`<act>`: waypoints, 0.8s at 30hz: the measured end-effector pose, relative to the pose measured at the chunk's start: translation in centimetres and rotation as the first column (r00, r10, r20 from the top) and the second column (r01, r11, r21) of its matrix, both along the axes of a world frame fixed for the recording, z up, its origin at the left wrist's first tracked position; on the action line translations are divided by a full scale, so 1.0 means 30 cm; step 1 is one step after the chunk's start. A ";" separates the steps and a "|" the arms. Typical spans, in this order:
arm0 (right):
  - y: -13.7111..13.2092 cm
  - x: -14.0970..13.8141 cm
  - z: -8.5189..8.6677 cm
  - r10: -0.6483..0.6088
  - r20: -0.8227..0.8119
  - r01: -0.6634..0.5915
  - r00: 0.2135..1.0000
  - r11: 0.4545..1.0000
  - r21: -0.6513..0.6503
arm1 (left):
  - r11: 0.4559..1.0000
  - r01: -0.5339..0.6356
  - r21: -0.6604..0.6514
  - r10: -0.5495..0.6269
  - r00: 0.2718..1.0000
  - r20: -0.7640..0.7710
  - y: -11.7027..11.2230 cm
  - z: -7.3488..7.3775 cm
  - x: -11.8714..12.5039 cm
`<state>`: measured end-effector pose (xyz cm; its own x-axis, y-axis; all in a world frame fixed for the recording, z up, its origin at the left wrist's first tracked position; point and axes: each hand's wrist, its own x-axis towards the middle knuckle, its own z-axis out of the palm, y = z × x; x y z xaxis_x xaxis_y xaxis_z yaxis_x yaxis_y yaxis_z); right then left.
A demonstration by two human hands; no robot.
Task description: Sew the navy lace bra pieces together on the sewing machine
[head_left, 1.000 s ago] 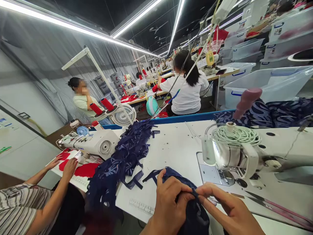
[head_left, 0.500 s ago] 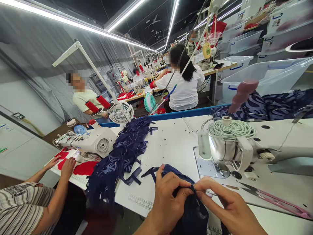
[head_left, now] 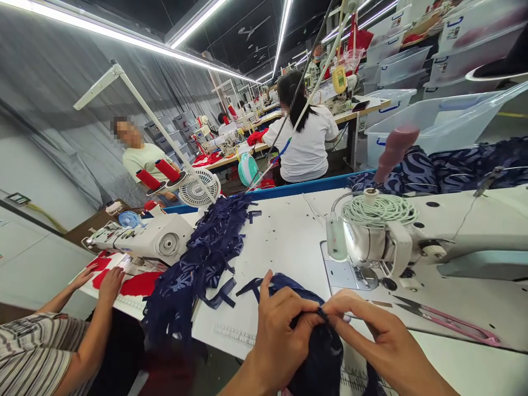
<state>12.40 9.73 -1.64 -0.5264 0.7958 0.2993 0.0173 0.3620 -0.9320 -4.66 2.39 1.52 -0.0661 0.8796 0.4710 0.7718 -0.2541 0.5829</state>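
Observation:
My left hand (head_left: 282, 335) and my right hand (head_left: 373, 335) meet at the near edge of the white table (head_left: 289, 242), both pinching one dark navy fabric piece (head_left: 319, 357) at a fold between the fingertips. The cloth bunches down between my wrists, and a navy strap trails from it to the left. Just beyond my right hand stands a white sewing machine (head_left: 396, 242), its needle area close to my fingers.
A long heap of navy fabric pieces (head_left: 206, 258) runs up the table's left side. Pink-handled scissors (head_left: 445, 322) lie at right. A person in a striped top (head_left: 45, 352) works red fabric at the neighbouring machine (head_left: 144, 239). Clear bins and other seated workers fill the background.
My hands keep pinching the navy piece with only small finger shifts. The view has drifted slightly, so everything sits a little higher and further left in the frame.

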 end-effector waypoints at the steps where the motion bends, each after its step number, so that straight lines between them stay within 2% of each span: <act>1: 0.001 0.003 0.003 0.007 -0.003 -0.007 1.000 1.000 0.028 | 1.000 0.003 -0.002 -0.003 1.000 0.012 0.000 0.001 -0.001; 6: -0.004 0.011 0.004 0.030 -0.070 -0.014 0.997 0.974 0.228 | 0.999 0.021 -0.026 -0.016 0.984 0.176 -0.002 -0.009 0.003; 8: -0.011 0.010 -0.002 0.018 -0.066 -0.002 0.998 0.971 0.239 | 1.000 0.021 0.000 -0.021 0.971 0.237 0.000 -0.014 0.009; 11: -0.009 0.010 -0.013 -0.042 0.030 0.036 0.999 0.981 0.192 | 1.000 0.025 0.002 -0.024 0.962 0.273 0.005 -0.005 0.011; 14: 0.008 0.023 -0.030 -0.114 0.094 0.082 0.989 0.953 0.292 | 0.996 0.052 -0.067 -0.028 0.948 0.317 0.014 0.026 -0.002; 16: 0.008 0.041 -0.043 -0.196 0.064 0.145 0.978 0.874 0.463 | 0.991 0.056 -0.125 -0.007 0.934 0.357 0.021 0.046 -0.016; 18: -0.016 0.058 -0.056 -0.299 0.028 0.216 0.954 0.748 0.628 | 0.983 0.050 -0.175 0.016 0.933 0.360 0.028 0.059 -0.025; 20: -0.061 0.067 -0.067 -0.335 0.010 0.218 0.942 0.636 0.740 | 0.979 0.053 -0.196 0.015 0.944 0.331 0.031 0.067 -0.027; 22: -0.103 0.062 -0.074 -0.318 0.028 0.173 0.948 0.585 0.792 | 0.977 0.070 -0.199 -0.009 0.957 0.291 0.032 0.073 -0.023; 24: -0.123 0.045 -0.080 -0.378 0.056 0.188 0.924 0.578 0.794 | 0.974 0.094 -0.205 -0.040 0.967 0.253 0.028 0.077 -0.020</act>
